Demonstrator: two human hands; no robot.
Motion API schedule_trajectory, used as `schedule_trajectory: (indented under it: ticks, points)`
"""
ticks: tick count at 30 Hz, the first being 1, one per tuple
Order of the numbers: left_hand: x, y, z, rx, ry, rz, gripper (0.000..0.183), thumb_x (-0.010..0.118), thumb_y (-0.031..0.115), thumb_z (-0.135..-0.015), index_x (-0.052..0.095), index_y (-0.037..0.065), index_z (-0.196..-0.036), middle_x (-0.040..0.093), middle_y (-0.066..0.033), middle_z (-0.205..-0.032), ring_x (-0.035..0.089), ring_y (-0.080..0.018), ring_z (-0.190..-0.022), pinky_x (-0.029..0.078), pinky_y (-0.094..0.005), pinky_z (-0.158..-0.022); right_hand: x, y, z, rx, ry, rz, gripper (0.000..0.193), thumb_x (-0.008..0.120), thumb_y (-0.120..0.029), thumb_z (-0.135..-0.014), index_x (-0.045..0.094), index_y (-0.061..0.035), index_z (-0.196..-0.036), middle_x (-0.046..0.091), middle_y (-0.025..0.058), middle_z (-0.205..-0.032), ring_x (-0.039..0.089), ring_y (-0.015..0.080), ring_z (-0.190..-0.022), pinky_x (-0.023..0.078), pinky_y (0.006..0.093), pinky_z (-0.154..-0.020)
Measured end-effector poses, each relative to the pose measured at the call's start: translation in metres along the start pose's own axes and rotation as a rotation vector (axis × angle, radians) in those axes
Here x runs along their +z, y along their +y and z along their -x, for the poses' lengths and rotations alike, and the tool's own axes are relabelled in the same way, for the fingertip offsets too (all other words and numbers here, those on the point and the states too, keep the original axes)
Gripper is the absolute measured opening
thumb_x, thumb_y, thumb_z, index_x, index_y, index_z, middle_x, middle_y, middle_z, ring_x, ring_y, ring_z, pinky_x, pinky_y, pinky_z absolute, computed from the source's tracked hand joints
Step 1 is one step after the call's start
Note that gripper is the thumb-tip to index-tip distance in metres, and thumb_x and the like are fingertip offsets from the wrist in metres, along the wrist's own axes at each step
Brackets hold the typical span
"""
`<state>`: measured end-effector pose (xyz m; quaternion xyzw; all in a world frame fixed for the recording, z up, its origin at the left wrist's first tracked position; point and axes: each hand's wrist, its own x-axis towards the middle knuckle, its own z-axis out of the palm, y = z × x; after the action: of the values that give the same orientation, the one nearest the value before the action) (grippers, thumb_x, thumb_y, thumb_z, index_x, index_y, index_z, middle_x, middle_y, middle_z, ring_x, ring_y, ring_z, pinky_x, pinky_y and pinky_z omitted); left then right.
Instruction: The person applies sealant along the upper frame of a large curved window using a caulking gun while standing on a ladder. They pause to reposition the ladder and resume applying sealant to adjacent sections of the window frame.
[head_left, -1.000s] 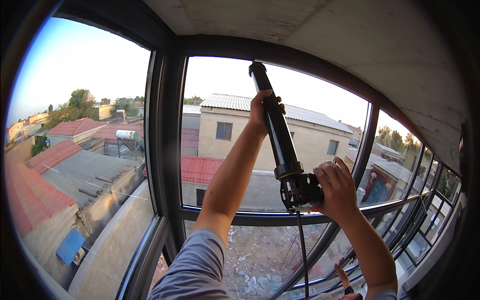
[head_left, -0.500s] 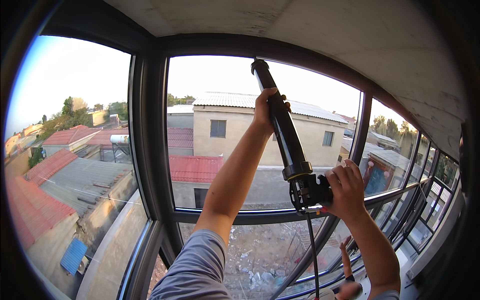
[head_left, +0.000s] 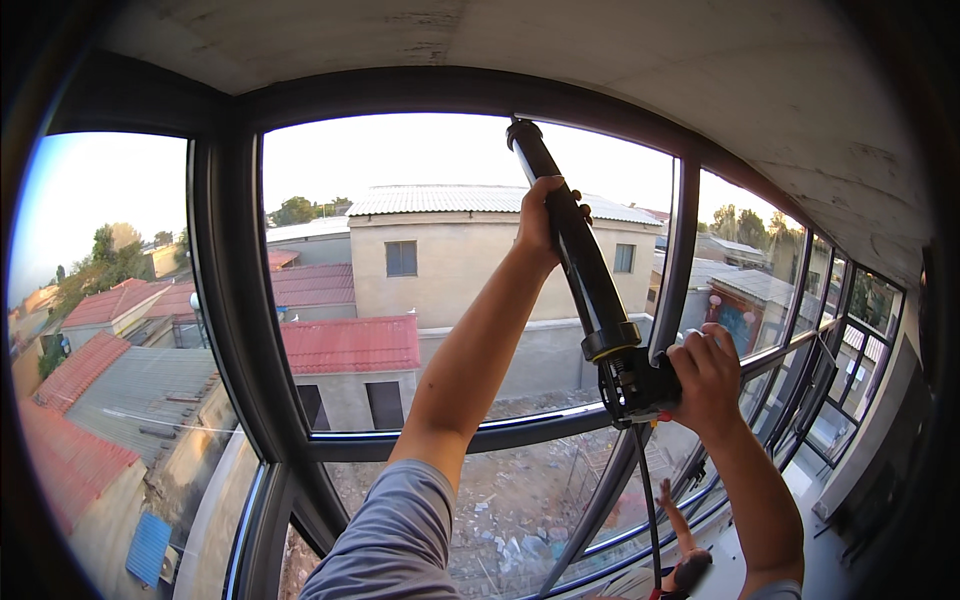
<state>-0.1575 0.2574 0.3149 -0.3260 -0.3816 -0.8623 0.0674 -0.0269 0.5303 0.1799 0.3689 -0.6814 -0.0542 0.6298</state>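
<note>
A long black caulking gun (head_left: 588, 270) is held up at a slant, its front end high against the top bar of the dark window frame (head_left: 450, 90). My left hand (head_left: 541, 215) is wrapped around the upper part of its barrel. At the lower, rear end, my right hand (head_left: 708, 375) grips the handle by the trigger mechanism; its palm side is hidden. A thin dark rod (head_left: 648, 500) runs down from the gun's rear. The contact at the nozzle tip is too small to make out.
Above the frame lies a rough concrete ceiling (head_left: 600, 50). A dark corner post (head_left: 240, 290) stands on the left. More framed panes curve away right. Another person (head_left: 690, 570) is below at the lower right, one arm raised. Roofs and rubble show through the glass.
The gun and both hands have moved right along the top bar, away from the corner post. My view has shifted right as well. Both hands keep their hold.
</note>
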Motion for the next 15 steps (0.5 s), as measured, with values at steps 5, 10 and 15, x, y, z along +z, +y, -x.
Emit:
schedule_trajectory:
  ticks: [5, 10, 15]
  points:
    - [0.015, -0.038, -0.025, -0.028, -0.035, 0.031, 0.039, 0.064, 0.036, -0.085, 0.054, 0.003, -0.104, 0.057, -0.0107, -0.089, 0.063, -0.0265, -0.078, 0.054, -0.0426, -0.072, 0.001, 0.031, 0.026, 0.023, -0.023, 0.038, 0.046, 0.087, -0.035, -0.063, 0.058, -0.0068, -0.085, 0.049, 0.0103, -0.081, 0.06, 0.0278, -0.077, 0.046, 0.0488, -0.097]
    - [0.035, -0.072, -0.048, -0.059, -0.014, 0.036, 0.036, 0.063, 0.036, -0.086, 0.057, 0.003, -0.098, 0.06, -0.0123, -0.082, 0.065, -0.0278, -0.072, 0.054, -0.0406, -0.067, 0.001, 0.059, 0.049, 0.043, -0.055, 0.044, 0.039, 0.083, -0.027, -0.064, 0.056, -0.0068, -0.083, 0.051, 0.0108, -0.081, 0.06, 0.0296, -0.077, 0.046, 0.0478, -0.094]
    - [0.055, -0.104, -0.067, -0.033, -0.021, 0.076, 0.034, 0.063, 0.033, -0.086, 0.054, 0.004, -0.1, 0.059, -0.0119, -0.086, 0.065, -0.0284, -0.073, 0.055, -0.0428, -0.068, 0.001, 0.089, 0.068, 0.052, -0.065, 0.075, 0.038, 0.083, -0.026, -0.063, 0.055, -0.0071, -0.082, 0.051, 0.0107, -0.08, 0.06, 0.0298, -0.076, 0.046, 0.0472, -0.092]
